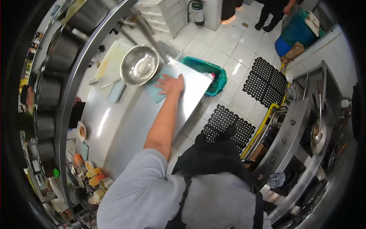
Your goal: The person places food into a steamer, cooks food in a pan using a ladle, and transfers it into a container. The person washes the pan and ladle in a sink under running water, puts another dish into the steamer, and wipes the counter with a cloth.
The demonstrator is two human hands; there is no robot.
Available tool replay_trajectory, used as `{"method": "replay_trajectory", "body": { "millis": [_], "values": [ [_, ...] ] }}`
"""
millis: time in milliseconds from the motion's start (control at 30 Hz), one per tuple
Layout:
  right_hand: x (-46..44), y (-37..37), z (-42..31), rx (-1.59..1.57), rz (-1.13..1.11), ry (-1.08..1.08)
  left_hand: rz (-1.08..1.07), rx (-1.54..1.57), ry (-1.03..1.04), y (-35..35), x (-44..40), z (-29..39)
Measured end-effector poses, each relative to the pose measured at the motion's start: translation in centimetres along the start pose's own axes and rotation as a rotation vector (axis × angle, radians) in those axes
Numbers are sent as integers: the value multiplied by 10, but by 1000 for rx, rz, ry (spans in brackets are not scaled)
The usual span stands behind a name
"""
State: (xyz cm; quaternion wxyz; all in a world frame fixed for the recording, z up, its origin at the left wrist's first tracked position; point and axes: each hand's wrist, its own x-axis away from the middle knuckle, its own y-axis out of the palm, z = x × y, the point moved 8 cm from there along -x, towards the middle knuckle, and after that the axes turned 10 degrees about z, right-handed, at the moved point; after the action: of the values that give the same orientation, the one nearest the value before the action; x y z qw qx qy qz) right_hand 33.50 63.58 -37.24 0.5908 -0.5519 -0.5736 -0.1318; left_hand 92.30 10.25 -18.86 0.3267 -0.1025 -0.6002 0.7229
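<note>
My left hand [169, 84] lies with its fingers spread on a light blue-green cloth [157, 93], near the end of the steel counter [126, 126]. Just left of the hand stands a round steel bowl [139, 65]; what looks like water shines in it. A pale cutting board [110, 61] is behind the bowl. Beside it, a blue folded cloth or block [116, 91] and a knife [109, 84] rest on the counter. My right hand is out of view.
A green-lined bin [221, 78] stands beyond the counter's end. Stove burners and pans [317, 137] are at the right, black mats [265, 82] on the floor. Sauce bottles [93, 172] stand lower left, under a steel shelf [72, 99]. Another person's legs [270, 15] show at the top.
</note>
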Motion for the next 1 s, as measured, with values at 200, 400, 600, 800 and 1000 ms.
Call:
{"method": "replay_trajectory", "body": {
  "millis": [200, 400, 600, 800, 1000],
  "values": [
    [-89, -34, -52, 221, -19, -341, -39, -211, -69, 55, -109, -3],
    [-155, -117, -103, -370, -7, -61, 255, -27, 312, 18, -74, 11],
    [-217, -152, -96, -1109, 16, 282, 91, 347, 1045, 62, 142, 202],
    [-231, -193, -90, -1184, 119, 402, -289, -145, 1375, 275, 135, 280],
    [-214, -237, -97, -1056, 200, 557, -763, -203, 948, 338, 40, 353]
  ]
}}
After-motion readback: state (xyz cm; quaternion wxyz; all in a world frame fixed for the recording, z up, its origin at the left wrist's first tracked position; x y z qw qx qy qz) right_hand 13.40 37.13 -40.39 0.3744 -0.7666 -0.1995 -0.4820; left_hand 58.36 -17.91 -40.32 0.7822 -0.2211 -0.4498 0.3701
